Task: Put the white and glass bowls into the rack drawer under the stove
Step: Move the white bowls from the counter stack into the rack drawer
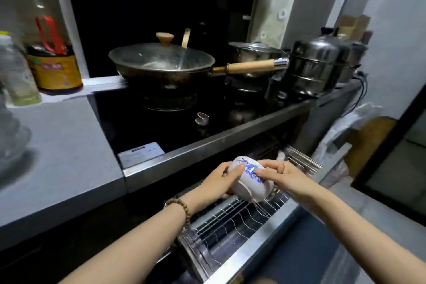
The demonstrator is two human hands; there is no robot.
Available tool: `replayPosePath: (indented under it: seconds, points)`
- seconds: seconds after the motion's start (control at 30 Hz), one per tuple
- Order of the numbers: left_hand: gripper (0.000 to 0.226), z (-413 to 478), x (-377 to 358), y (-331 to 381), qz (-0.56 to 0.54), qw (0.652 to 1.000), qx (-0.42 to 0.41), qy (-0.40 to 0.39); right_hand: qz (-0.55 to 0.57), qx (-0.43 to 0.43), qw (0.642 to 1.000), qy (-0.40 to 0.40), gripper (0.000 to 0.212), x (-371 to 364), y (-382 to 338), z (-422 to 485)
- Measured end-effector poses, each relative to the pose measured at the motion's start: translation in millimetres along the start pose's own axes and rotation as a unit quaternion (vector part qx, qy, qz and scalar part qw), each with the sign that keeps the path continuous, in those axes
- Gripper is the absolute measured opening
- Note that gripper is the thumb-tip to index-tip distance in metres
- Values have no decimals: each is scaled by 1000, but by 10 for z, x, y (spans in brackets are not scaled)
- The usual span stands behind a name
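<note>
A white bowl with a blue pattern (250,183) is held upside down and tilted, above the wire rack drawer (232,226) that stands pulled out under the stove. My left hand (221,180) grips its left side and my right hand (283,175) grips its right side. The bowl looks like two stacked bowls, with a second rim showing near the bottom. At the far left edge, a stack of glass bowls (9,136) stands blurred on the grey counter (60,150).
On the black stove (161,127) sits a lidded wok (161,62) whose wooden handle points right. Steel pots (320,67) stand at the right. Bottles and a yellow tin (55,71) stand at the back left. The drawer's steel front (265,249) is near me.
</note>
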State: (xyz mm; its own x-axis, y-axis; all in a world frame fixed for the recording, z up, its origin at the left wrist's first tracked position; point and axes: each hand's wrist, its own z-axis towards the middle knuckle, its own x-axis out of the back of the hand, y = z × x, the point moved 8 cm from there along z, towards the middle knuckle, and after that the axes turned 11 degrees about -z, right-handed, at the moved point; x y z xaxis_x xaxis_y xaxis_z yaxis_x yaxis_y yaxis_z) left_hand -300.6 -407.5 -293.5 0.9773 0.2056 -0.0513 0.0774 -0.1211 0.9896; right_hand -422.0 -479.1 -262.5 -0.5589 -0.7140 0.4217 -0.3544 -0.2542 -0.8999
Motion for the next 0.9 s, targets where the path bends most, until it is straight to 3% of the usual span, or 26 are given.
replayPosePath:
  seconds: [0.23, 0.33, 0.4, 0.6, 0.77, 0.9]
  points:
    - [36, 771, 13, -1027, -75, 994, 71, 45, 71, -139, 988, -13, 20, 44, 1094, 673]
    - [50, 1068, 107, -1385, -78, 992, 81, 60, 88, -168, 982, -17, 12, -18, 1400, 1027]
    - [59, 1241, 170, -1593, -69, 992, 79, 75, 90, -185, 978, -23, 13, -94, 1591, 1255]
    - [47, 1683, 323, -2096, -40, 990, 67, 119, 99, -235, 965, -60, 22, -269, 2165, 1787]
    - [71, 1867, 410, -2433, -4, 984, 121, 130, 95, -266, 956, -85, 8, -348, 2441, 2020]
    - [83, 1952, 469, -2630, 13, 980, 142, 138, 94, -278, 952, -83, 9, -419, 2576, 2128]
